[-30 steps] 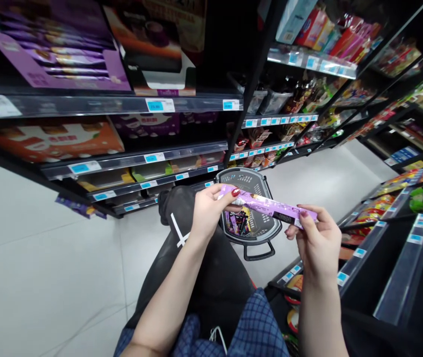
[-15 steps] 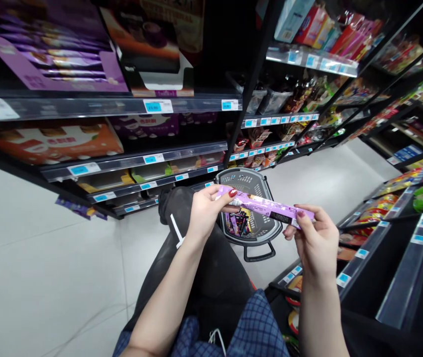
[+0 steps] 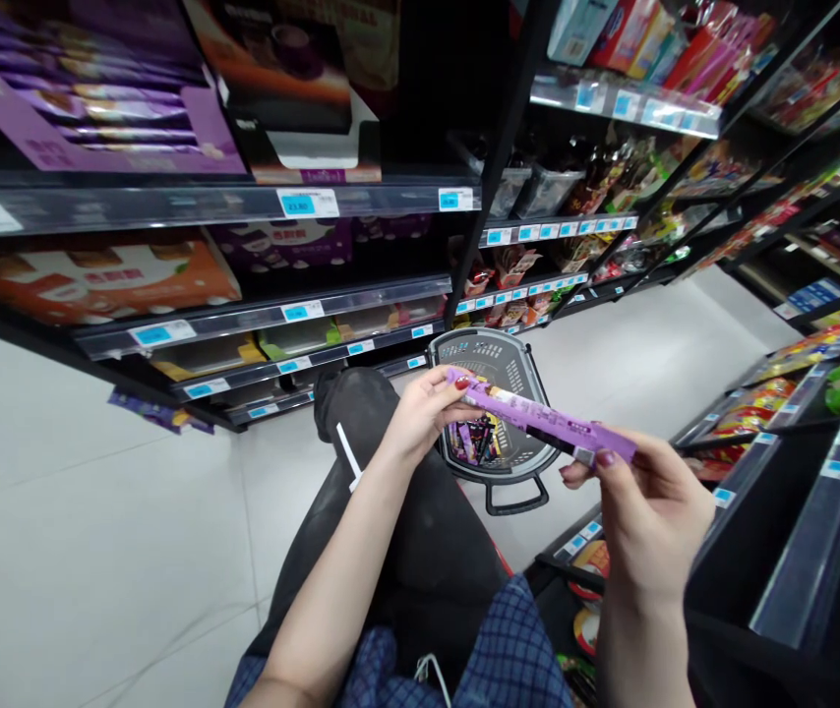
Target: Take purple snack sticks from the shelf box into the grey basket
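Note:
A long, slim purple sachet [image 3: 538, 415] with printing and a dark band stretches between my hands above my knees. My left hand [image 3: 427, 408] pinches its left end, thumb on top. The right end is gripped by my right hand [image 3: 645, 492] between thumb and fingers. Behind and below the sachet, a grey shopping basket [image 3: 530, 383] stands on the floor with its handle toward me. Several purple, black and yellow packets [image 3: 470, 442] lie in the basket, partly hidden by my left hand and the sachet.
A shelf rack at left holds an open purple box [image 3: 95, 157] of similar sachets, a dark brown box [image 3: 302, 88] and an orange carton [image 3: 95, 280]. More shelves with packaged snacks [image 3: 749, 418] line the right side. Pale floor tiles [image 3: 95, 551] lie at left.
My right hand has moved right and slightly down, tilting the sachet's right end lower. My left hand keeps its pinch and has shifted slightly right. The view has shifted a little.

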`<state>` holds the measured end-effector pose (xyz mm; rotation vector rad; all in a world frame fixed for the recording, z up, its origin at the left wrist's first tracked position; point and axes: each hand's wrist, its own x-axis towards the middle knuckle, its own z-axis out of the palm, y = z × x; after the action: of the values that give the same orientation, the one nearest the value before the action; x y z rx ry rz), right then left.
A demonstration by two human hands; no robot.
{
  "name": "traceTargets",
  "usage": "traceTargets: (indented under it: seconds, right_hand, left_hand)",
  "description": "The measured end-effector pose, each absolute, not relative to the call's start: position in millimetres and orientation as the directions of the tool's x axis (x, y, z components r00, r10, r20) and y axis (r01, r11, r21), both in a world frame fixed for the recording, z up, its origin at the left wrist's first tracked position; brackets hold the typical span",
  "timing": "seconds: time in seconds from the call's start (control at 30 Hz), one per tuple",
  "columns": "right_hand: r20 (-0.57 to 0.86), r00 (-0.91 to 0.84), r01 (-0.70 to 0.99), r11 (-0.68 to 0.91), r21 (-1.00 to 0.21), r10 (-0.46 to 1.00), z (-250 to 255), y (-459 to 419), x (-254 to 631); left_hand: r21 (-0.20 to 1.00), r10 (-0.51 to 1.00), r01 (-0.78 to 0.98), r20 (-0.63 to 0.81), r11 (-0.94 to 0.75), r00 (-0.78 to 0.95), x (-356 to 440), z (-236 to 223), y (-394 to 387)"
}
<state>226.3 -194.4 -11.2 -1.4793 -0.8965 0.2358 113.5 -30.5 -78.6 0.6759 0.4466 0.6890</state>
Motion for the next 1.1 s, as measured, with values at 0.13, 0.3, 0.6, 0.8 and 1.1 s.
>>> traceTargets:
  seconds: [0.13, 0.3, 0.6, 0.8, 1.1]
  right_hand:
    - [0.666, 0.384, 0.774, 0.171, -0.609, 0.639, -5, -204, 208]
    - [0.615, -0.103, 0.883, 0.357, -0.306, 0.782, 1, -200, 188]
    - [0.489, -0.288, 0.860, 0.446, -0.246, 0.824, -40, -197, 176]
    - [0.482, -0.121, 0.818, 0.362, -0.447, 0.868, -47, -201, 201]
    - [0.606, 0.493, 0.654, 0.193, -0.731, 0.624, -27, -197, 246]
  left_hand:
    - [0.577, 0.643, -0.472, -0.124, 0.667, 0.756, 121, -86, -34]
    - [0.443, 0.562, -0.446, -0.172, 0.778, 0.809, 126, -77, -45]
    - [0.436, 0.647, -0.535, -0.160, 0.724, 0.745, 121, -64, -47]
    - [0.475, 0.777, -0.640, -0.174, 0.604, 0.605, 121, -67, -39]
    - [0.699, 0.676, -0.405, -0.153, 0.590, 0.721, 109, -77, -33]
